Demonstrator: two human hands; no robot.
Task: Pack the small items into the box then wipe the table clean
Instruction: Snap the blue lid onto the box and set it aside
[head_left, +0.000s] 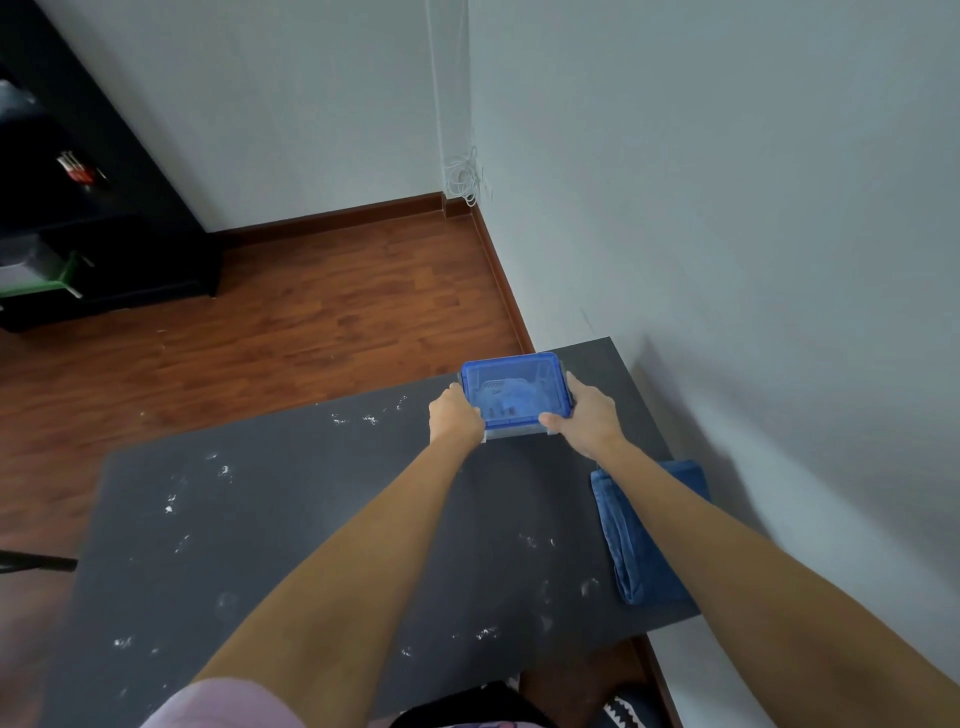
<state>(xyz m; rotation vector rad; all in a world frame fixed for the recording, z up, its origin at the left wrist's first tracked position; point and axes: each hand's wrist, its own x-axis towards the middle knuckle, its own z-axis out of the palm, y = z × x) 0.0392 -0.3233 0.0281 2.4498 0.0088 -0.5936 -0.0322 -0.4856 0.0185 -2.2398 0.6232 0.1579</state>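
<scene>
Both your arms reach straight out toward the far right — bare forearms nearly parallel. Your left hand (456, 415) and right hand (587, 413) face each other, fingers curled inward, thumbs on top, gripping between them.

Dim, even, bluish light; soft shadows; wide-angle bending at edges.

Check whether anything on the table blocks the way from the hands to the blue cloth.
Nothing visible does. Both hands, left hand and right hand, grip the blue-lidded box; the folded blue cloth lies under the right forearm, with only white smears on the table.
</scene>
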